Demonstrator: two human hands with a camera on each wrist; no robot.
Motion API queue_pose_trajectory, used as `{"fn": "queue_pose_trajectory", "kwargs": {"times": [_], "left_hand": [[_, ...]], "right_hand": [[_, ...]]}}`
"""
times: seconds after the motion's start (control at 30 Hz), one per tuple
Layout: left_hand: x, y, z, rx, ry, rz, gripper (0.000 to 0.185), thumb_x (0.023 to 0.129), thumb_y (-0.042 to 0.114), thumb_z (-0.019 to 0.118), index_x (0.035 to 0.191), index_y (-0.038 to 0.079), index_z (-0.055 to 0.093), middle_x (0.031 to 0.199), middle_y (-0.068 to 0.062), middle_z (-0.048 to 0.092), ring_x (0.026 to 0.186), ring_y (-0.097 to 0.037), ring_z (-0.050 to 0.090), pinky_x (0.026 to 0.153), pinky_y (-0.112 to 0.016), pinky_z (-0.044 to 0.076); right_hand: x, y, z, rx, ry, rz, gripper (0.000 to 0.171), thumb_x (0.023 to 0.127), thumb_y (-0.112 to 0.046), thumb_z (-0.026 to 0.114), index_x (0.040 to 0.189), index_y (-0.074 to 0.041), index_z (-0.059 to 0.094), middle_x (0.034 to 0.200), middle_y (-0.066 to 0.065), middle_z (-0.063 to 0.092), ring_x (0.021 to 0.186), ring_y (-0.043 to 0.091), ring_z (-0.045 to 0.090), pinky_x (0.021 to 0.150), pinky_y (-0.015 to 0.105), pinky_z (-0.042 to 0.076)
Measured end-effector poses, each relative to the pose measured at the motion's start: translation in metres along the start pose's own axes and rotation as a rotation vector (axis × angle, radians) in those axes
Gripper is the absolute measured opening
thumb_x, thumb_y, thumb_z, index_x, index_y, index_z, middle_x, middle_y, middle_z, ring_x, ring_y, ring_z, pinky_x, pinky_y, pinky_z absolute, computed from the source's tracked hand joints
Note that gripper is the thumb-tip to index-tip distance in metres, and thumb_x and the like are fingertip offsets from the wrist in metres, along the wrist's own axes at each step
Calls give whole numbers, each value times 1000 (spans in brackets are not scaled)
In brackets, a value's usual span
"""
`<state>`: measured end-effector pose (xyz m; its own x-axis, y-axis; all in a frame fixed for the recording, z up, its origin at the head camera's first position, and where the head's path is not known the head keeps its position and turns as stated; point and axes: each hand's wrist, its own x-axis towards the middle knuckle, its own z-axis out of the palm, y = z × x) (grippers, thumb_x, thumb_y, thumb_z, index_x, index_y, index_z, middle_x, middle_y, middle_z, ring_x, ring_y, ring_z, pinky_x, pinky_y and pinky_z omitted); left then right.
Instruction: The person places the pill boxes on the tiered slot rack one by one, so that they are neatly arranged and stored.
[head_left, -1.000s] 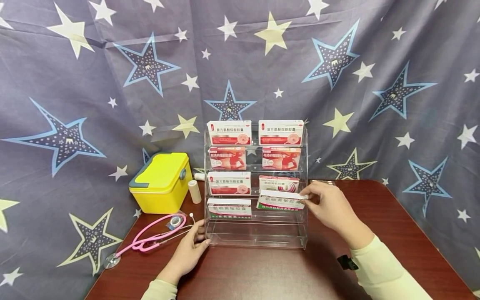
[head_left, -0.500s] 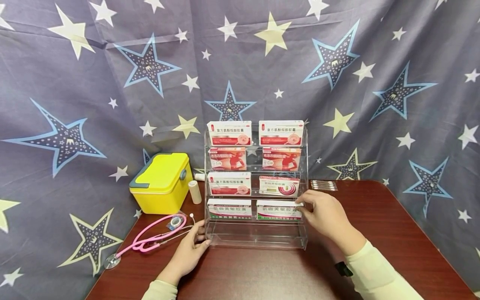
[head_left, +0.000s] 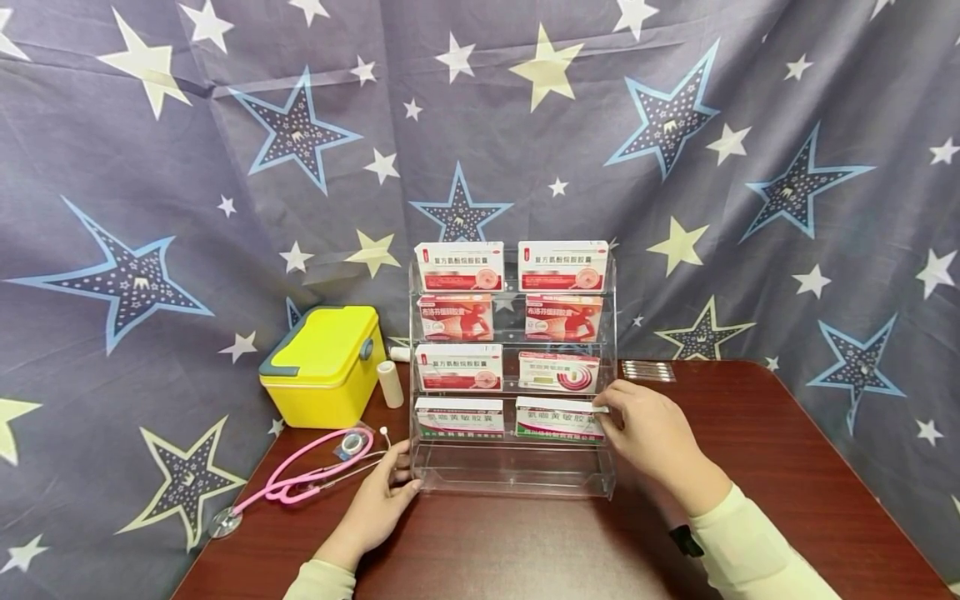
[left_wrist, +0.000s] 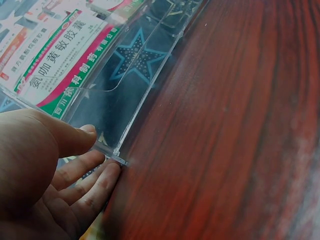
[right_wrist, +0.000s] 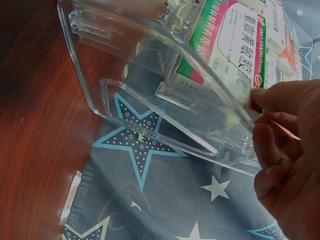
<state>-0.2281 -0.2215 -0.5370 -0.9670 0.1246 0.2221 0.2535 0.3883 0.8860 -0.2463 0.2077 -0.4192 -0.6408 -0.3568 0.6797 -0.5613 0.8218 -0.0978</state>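
- Your left hand (head_left: 378, 505) rested at the rack's (head_left: 512, 479) front-left corner, thumb and fingers (left_wrist: 82, 169) lightly curled around the clear edge, steadying it.
- Your right hand (head_left: 651, 433) pinched the right end of the green box (head_left: 558, 418), now level in the right slot of the second tier from the bottom.
- Change: a second earlier that box sat tilted and higher; it has since dropped flat beside its twin (head_left: 459, 417). I judged placement near done, with the pinch not yet let go.
- Hard to read: the clear walls blurred the slot edges; whether the box sat fully back was not visible.
- The case (head_left: 321, 364) stood behind, at left.
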Motion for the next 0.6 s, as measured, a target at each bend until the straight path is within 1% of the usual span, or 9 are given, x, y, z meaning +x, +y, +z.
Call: {"fn": "queue_pose_trajectory", "kwargs": {"times": [0.2,0.43,0.6], "left_hand": [[1,-1,1,12,1,-14,61,97,-4,71,150,17,51,126,-15,64,109,-26,68,89,-32,58],[1,-2,2,15,2,28,60,97,-5,71,150,12,50,126,-18,65,108,-29,68,87,-33,59],[0,-1,0,17,9,29,60,96,-5,72,149,12,51,124,-17,66,107,-28,69,86,-33,59]], "right_hand": [[0,-2,-2,6,1,-11,17,79,-7,83,91,-17,79,91,-9,67,64,5,52,58,34,48],[-2,-3,-7,28,20,-3,17,79,-8,86,91,-18,78,90,-9,67,66,3,51,57,31,47],[-6,1,-11,77,65,13,20,78,-5,85,91,-19,78,93,-13,67,68,2,55,57,28,47]]}}
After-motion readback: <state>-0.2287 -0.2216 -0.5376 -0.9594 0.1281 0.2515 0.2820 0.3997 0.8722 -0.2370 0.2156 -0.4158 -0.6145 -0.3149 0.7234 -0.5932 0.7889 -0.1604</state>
